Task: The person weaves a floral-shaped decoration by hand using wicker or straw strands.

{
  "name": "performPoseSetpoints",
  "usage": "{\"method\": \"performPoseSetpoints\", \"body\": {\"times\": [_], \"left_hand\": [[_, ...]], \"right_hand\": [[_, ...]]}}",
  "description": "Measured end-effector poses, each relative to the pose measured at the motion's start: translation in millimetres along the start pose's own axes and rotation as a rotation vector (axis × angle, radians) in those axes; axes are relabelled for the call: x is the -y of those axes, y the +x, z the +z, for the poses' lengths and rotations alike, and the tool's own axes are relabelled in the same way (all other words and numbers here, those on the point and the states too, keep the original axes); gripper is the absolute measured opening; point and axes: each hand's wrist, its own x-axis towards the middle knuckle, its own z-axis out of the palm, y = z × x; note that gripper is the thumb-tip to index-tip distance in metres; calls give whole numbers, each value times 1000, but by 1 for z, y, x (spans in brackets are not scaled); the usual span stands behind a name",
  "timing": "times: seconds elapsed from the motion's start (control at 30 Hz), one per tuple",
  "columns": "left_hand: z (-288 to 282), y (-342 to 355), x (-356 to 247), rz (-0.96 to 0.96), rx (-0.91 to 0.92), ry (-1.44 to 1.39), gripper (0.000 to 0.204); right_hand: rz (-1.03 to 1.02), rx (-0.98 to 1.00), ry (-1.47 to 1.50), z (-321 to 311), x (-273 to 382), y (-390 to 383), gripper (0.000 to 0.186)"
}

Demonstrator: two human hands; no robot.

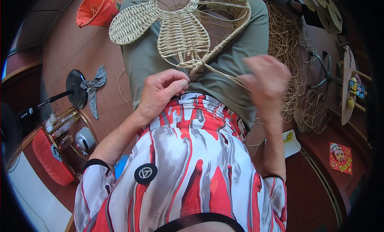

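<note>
A woven straw piece (182,36) with oval, petal-like panels and a braided rim lies across my lap on olive trousers. My left hand (164,90) is curled below the bound junction at the piece's lower end, thumb against its fingers; what it holds, if anything, is hidden. A twisted straw cord (223,75) runs from that junction toward my right hand (264,78), which is raised at the right and smeared by motion, so its grip is unclear.
An orange bucket (96,8) stands upper left, a black stand base (76,97) with a grey cloth (93,94) at left. Loose straw cord (288,40) heaps at right beside a round wooden-topped piece of furniture (345,108). A white tray (293,147) sits lower right.
</note>
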Motion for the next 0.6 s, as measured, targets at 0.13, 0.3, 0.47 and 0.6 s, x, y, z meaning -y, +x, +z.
{"method": "performPoseSetpoints", "body": {"times": [0.13,0.3,0.47,0.6], "left_hand": [[3,0,-10,619,-434,470,26],[11,19,-11,835,-524,946,40],[21,32,-2,869,-589,1095,39],[27,36,3,871,-637,1130,38]], "right_hand": [[-297,130,84,20,25,11,20],[100,-67,-229,-89,-87,-33,7],[72,-223,-109,-74,-28,-7,41],[-229,90,96,17,41,16,37]]}}
